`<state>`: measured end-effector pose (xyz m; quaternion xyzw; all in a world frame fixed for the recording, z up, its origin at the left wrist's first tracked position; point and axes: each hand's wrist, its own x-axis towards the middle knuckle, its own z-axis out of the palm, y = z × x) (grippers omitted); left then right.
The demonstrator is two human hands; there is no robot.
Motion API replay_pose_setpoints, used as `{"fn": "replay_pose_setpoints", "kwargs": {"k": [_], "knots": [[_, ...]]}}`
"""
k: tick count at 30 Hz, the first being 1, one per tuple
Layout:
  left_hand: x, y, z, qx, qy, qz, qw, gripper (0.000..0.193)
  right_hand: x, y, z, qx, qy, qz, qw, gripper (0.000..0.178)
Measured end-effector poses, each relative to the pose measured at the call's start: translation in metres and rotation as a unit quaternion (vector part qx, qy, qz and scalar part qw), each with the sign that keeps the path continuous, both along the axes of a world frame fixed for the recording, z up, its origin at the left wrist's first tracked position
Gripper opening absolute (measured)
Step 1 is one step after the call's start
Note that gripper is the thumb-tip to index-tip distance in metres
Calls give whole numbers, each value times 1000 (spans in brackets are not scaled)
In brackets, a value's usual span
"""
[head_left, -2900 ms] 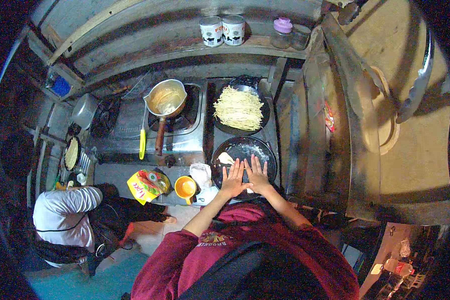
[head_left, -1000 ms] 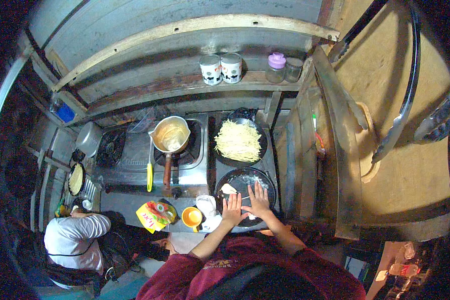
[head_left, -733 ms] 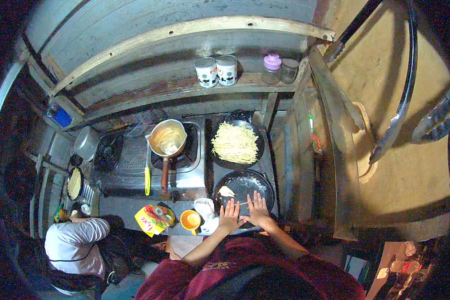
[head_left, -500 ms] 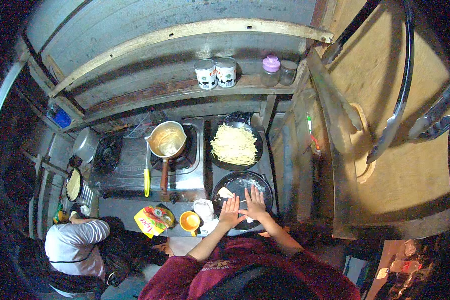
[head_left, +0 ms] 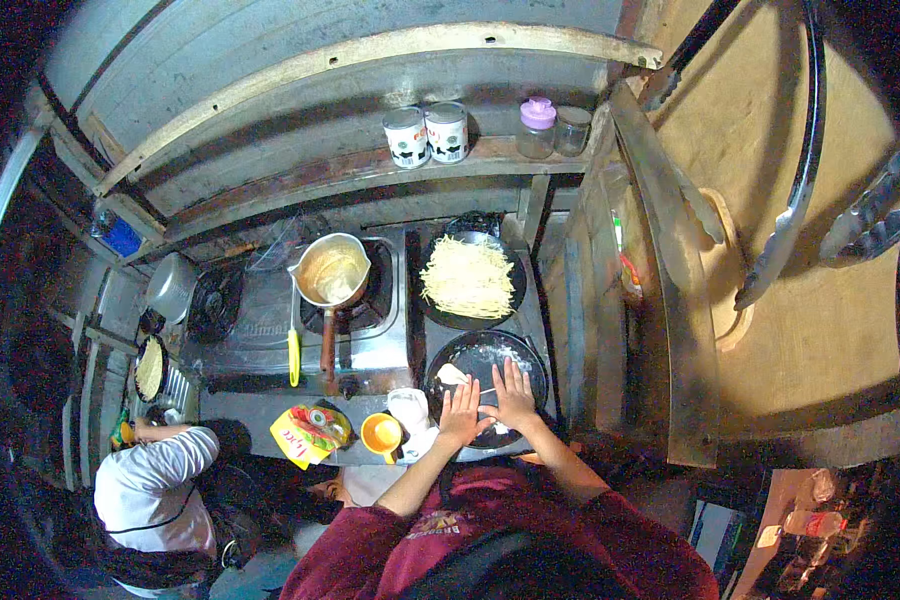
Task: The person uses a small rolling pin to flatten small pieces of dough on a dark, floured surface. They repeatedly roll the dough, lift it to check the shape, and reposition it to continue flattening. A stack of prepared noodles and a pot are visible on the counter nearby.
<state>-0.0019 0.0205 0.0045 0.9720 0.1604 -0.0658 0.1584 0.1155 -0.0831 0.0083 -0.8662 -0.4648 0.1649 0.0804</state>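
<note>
My left hand (head_left: 462,414) and my right hand (head_left: 514,396) lie flat, side by side, palms down on a round black tray (head_left: 453,350) dusted with white flour. The fingers of both are stretched out, with the thumbs nearly meeting. Between the hands shows a bit of thin pale strand; anything under the palms is hidden. A lump of pale dough (head_left: 452,374) rests on the tray just beyond my left fingertips. Behind the tray, a dark round pan (head_left: 519,286) bears a heap of thin pale dough strips (head_left: 467,280).
On the gas stove (head_left: 240,340) at left stand a saucepan (head_left: 332,270) and a yellow-handled utensil (head_left: 294,358). An orange cup (head_left: 381,433), a white cloth (head_left: 410,410) and a yellow packet (head_left: 308,436) are left of the tray. Another person (head_left: 155,490) works at far left.
My hands have stayed flat on the tray, with only a slight shift. The view has moved a little. At far left, the other person's arm has shifted.
</note>
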Motion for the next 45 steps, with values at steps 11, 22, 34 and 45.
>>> {"fn": "replay_pose_setpoints", "kwargs": {"k": [11,22,34,45], "knots": [[-15,-5,-16,42,-14,19,999,96,-2,-8,20,-83,0,13,996,107],[-34,-13,9,8,11,69,998,89,-15,-27,17,-43,23,-18,999,111],[-18,-20,-4,-74,5,10,997,84,-34,-23,0,-8,30,94,995,78],[-18,-16,0,-42,111,9,993,103,-23,-22,20,-126,76,88,985,97]]}}
